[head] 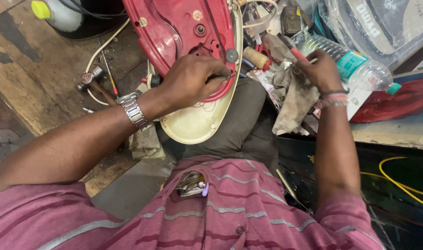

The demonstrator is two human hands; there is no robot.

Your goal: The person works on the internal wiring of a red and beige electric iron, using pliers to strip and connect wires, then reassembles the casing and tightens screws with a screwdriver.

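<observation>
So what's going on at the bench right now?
A person sits over a red plastic housing that lies on a cream plastic cover. The left hand grips the housing's lower edge. The right hand reaches to the cluttered side and closes on a red-handled tool, above a grey rag and beside a clear plastic bottle.

The red casing point(174, 28) is glossy moulded plastic; the cream shell point(197, 122) under it is smooth, matt plastic. The wristwatch point(133, 110) band is shiny metal. The rag point(292, 99) is grimy, rough cloth. The bottle point(355, 65) is clear, ribbed plastic. The floor point(31, 78) is worn, scuffed wood.
</observation>
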